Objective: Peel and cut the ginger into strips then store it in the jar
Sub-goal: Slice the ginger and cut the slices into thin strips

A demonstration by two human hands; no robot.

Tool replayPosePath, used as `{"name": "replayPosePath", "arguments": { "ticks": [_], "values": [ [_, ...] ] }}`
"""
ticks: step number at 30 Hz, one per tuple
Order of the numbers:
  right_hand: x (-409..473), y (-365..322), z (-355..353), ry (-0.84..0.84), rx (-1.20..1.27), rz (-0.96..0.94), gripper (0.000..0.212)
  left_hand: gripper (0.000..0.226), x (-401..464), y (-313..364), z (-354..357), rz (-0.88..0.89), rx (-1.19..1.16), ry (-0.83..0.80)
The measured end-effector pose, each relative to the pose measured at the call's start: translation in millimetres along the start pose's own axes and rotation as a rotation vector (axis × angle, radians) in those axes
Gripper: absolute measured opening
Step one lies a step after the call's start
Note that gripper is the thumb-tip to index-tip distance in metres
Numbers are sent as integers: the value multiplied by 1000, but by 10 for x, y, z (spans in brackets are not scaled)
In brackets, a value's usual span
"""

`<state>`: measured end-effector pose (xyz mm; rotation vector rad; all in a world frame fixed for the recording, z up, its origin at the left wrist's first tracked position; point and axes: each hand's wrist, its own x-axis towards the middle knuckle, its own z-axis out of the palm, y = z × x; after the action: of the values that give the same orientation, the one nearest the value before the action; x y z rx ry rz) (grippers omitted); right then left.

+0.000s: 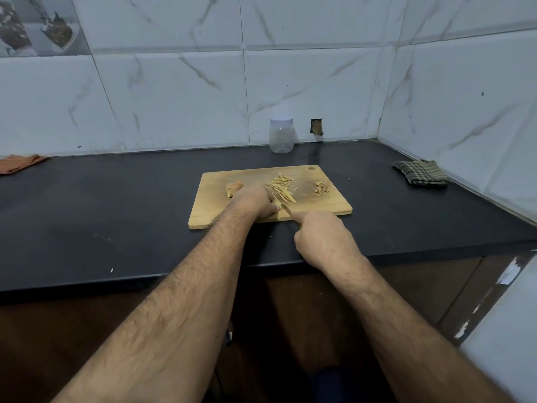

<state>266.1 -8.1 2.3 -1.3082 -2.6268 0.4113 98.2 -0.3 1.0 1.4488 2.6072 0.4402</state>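
Near the cutting board's [209, 210] front edge, the left hand [255, 203] curls over a ginger piece [277, 202] (mostly hidden); the right hand [322, 237] clamps the knife [287, 210], whose blade could nick those close fingertips.

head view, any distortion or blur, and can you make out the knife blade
Head view: wide-angle bends the wall tiles and countertop edge; light is dim and even; the knife blade is a small sliver between the left hand and right hand; forearms look stretched.
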Motion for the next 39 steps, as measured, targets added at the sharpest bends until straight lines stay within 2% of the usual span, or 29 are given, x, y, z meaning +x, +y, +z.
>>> {"name": "replayPosePath", "arguments": {
  "ticks": [11, 16, 22, 29, 35, 39],
  "values": [
    [221, -37, 38, 82, 97, 8, 48, 24, 42, -59, 56, 1, -25, 25],
    [274, -117, 73, 75, 116, -25, 48, 10, 55, -66, 55, 20, -6, 0],
    [325, -141, 97, 56, 97, -29, 50, 24, 54, -78, 51, 22, -11, 6],
    [345, -160, 29, 38, 102, -33, 44, 29, 50, -69, 38, 0, -56, 13],
    [192, -100, 62, 17, 71, -36, 45, 12, 59, -62, 54, -9, -43, 6],
    [29, -33, 63, 2, 1, -28, 43, 20, 45, -61, 49, -10, -44, 7]
  ]
}}
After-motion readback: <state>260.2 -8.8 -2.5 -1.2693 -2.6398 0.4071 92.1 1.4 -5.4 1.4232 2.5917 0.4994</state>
